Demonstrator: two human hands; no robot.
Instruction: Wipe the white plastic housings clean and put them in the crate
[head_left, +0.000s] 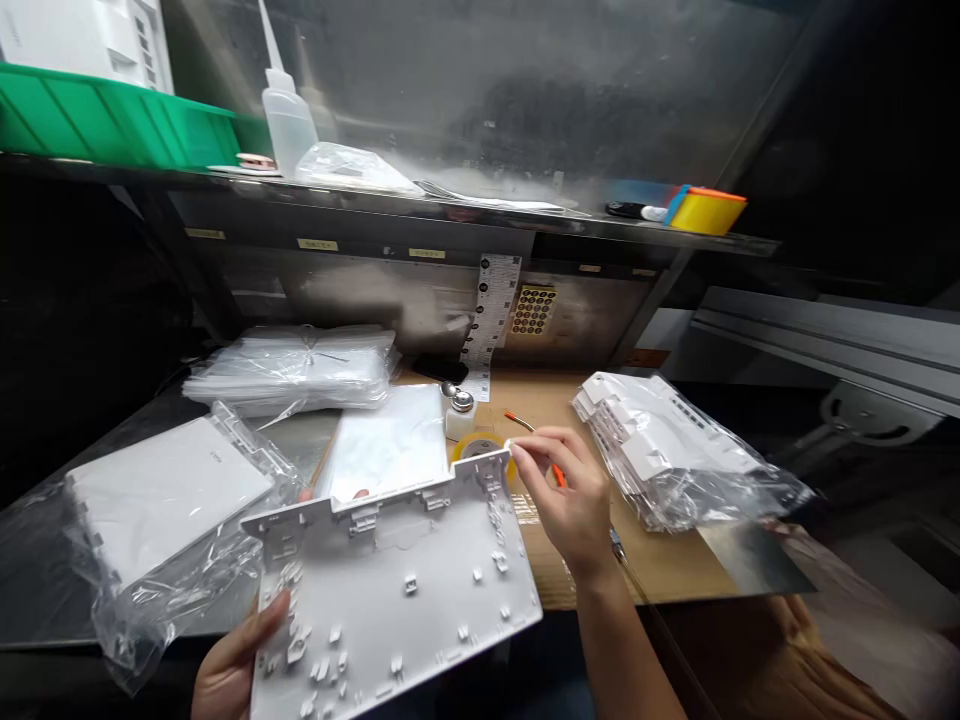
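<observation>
Ideally, the left hand, clamped on the left side of the white plastic cover over the counter, steadies it without pressing the moulded clips, while the right hand, fingers pinched nearly together at its upper-right corner, pushes lightly.

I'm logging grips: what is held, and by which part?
A white panel: left hand at its left edge, right hand at its upper right corner.
</observation>
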